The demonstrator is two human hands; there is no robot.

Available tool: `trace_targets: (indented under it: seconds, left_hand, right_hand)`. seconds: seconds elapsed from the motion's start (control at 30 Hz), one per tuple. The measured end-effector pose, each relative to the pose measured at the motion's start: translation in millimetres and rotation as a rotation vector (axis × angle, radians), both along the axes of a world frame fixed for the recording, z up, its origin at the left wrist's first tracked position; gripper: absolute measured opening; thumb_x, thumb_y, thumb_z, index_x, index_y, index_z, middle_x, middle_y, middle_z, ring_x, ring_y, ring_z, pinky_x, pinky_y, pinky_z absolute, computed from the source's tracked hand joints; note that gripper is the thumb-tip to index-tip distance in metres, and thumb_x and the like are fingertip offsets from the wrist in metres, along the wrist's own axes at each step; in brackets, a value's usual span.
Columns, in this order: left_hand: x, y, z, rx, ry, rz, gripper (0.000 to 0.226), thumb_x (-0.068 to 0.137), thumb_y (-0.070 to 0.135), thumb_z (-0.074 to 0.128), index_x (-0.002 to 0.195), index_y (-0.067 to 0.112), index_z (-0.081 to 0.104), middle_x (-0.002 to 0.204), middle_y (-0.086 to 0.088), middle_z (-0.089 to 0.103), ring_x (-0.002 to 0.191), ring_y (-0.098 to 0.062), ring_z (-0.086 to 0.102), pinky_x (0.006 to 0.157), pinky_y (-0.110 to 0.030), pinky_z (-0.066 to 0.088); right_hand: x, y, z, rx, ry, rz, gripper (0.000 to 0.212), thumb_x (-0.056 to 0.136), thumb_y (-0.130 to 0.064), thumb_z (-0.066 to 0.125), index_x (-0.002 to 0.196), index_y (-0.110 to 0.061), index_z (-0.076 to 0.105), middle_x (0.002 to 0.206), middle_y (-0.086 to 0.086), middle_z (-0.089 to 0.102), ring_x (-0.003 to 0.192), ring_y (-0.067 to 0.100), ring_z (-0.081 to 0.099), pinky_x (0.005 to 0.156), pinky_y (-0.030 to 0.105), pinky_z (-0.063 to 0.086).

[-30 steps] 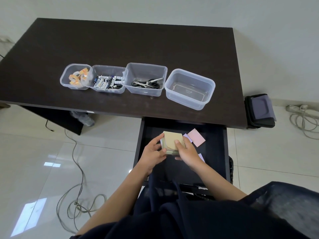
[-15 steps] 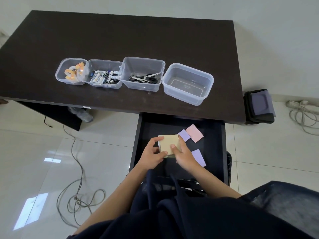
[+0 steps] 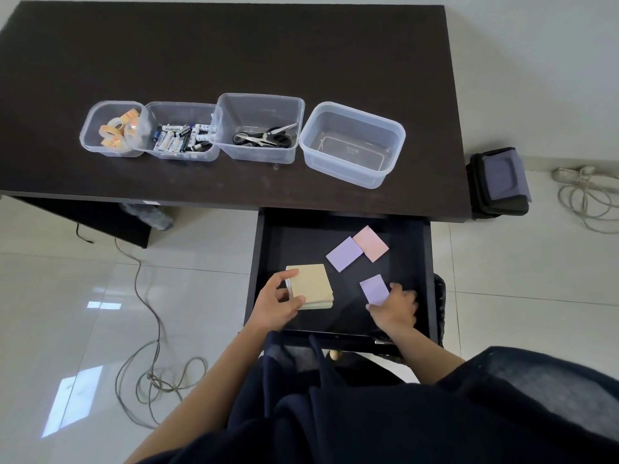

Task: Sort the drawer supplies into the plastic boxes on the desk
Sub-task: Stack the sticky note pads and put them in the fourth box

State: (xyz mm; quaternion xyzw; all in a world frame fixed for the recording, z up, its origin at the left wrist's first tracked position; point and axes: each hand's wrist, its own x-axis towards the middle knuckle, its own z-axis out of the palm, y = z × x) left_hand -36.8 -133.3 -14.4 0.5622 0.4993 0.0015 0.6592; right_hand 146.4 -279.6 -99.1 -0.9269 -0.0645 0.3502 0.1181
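Four boxes (image 3: 351,144) stand in a row on the desk (image 3: 234,55). Before it, the drawer (image 3: 425,262) holds a pad (image 3: 311,284) at left and three notes (image 3: 345,253) to its right.

In the open drawer (image 3: 425,262), the left hand (image 3: 276,304) grips a yellow sticky-note stack (image 3: 311,286); the right hand (image 3: 395,308) pinches a purple pad (image 3: 374,289). Four plastic boxes (image 3: 351,142) line the desk (image 3: 234,55).

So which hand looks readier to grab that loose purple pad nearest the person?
The right hand: its fingers already touch the near purple pad in the drawer. The left hand is busy holding the yellow pad stack.
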Motion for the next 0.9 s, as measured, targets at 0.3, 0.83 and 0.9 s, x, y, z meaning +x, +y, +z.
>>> trace_targets:
  seconds: [0.3,0.83,0.9]
  left_hand:
    - [-5,0,4,-0.015,-0.002,0.016,0.048,0.086,-0.001,0.062,0.124,0.024,0.045,0.112,-0.010,0.059,0.085,-0.023,0.060,0.056,-0.021,0.052]
    - [-6,-4,-1,-0.044,-0.092,0.023,0.048,0.086,-0.001,0.061,0.121,0.028,0.046,0.115,-0.016,0.060,0.095,-0.030,0.062,0.074,-0.038,0.054]
    - [-3,-5,0,-0.043,-0.122,0.024,0.046,0.086,-0.002,0.060,0.118,0.029,0.048,0.108,-0.017,0.062,0.083,-0.028,0.061,0.072,-0.041,0.051]
  right_hand:
    - [4,2,-6,0.117,-0.017,-0.033,0.053,0.067,-0.015,0.080,0.104,-0.014,0.042,0.112,0.011,0.051,0.104,0.032,0.053,0.079,0.041,0.050]
    - [-19,41,94,0.852,0.438,-0.348,0.025,0.080,-0.010,0.075,0.099,-0.003,0.060,0.090,0.010,0.064,0.082,0.019,0.068,0.064,0.028,0.059]
    - [-28,46,96,0.809,0.408,-0.212,0.024,0.079,-0.011,0.076,0.096,-0.004,0.061,0.086,0.008,0.065,0.081,0.020,0.069,0.066,0.033,0.061]
